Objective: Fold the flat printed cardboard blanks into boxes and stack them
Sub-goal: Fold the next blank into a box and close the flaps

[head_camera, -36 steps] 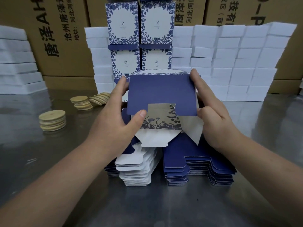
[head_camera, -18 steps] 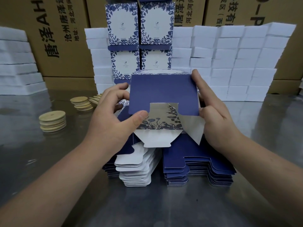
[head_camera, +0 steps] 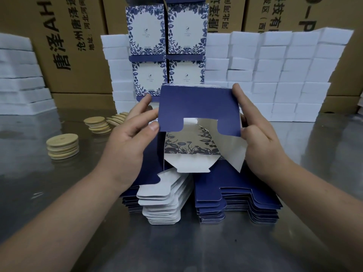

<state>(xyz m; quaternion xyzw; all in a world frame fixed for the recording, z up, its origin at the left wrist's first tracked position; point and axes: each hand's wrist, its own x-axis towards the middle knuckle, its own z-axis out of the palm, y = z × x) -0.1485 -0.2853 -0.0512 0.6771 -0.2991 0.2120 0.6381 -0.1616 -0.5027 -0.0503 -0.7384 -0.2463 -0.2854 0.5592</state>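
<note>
While both hands (head_camera: 125, 152) (head_camera: 261, 142) grip-pinch the half-folded blank (head_camera: 198, 108) (navy flap up), stacks (head_camera: 235, 201) wait below

We face a reflective steel tabletop (head_camera: 59, 193), backed by large brown shipping cartons (head_camera: 74, 52) printed with black characters, rows of white foam blocks (head_camera: 284, 75) stacked against them.

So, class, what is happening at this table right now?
A person is folding a box. The left hand and right hand hold a half-formed blank above the flat blanks, its blue flap raised and white flaps not yet tucked. Finished boxes stand stacked behind, beside white blocks. Round wooden discs lie on the table.
</note>
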